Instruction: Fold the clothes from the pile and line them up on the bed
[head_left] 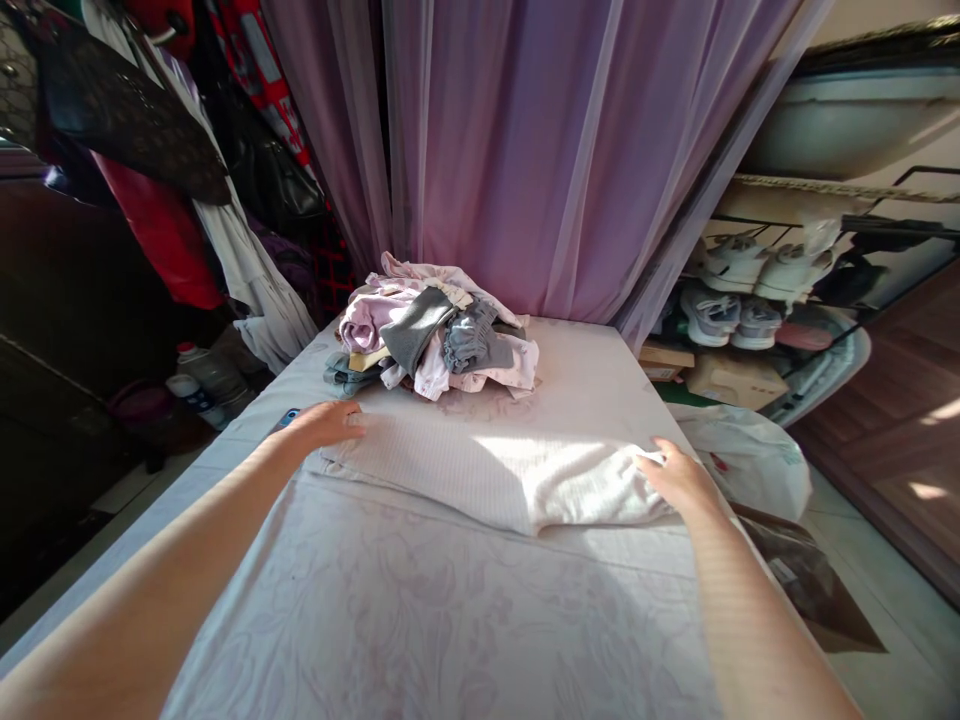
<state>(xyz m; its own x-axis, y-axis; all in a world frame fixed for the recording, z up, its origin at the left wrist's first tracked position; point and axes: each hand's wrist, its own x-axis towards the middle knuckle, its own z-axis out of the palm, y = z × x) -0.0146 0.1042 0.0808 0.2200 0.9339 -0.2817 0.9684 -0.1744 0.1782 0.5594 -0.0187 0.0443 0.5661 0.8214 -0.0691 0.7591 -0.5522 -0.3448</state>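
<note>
A folded white waffle-weave cloth (480, 470) lies across the middle of the bed, over a pale floral sheet (420, 630). My left hand (326, 423) rests on the cloth's far left corner, fingers spread. At the right end, my right hand (679, 477) lies on the thick fold, and I cannot tell whether its fingers grip it. Beyond the cloth, a heaped pile of clothes (435, 335) in pink, white and grey sits near the head of the bed, out of reach of neither hand's fingers touching it.
A phone in a blue case (286, 417) lies by the bed's left edge. Sheer purple curtains (510, 150) hang behind the bed. Hanging clothes and bags crowd the left, with bottles (202, 380) below. Sneakers on a rack (735, 290), cardboard boxes (735, 380) and a white plastic bag (750, 465) stand right.
</note>
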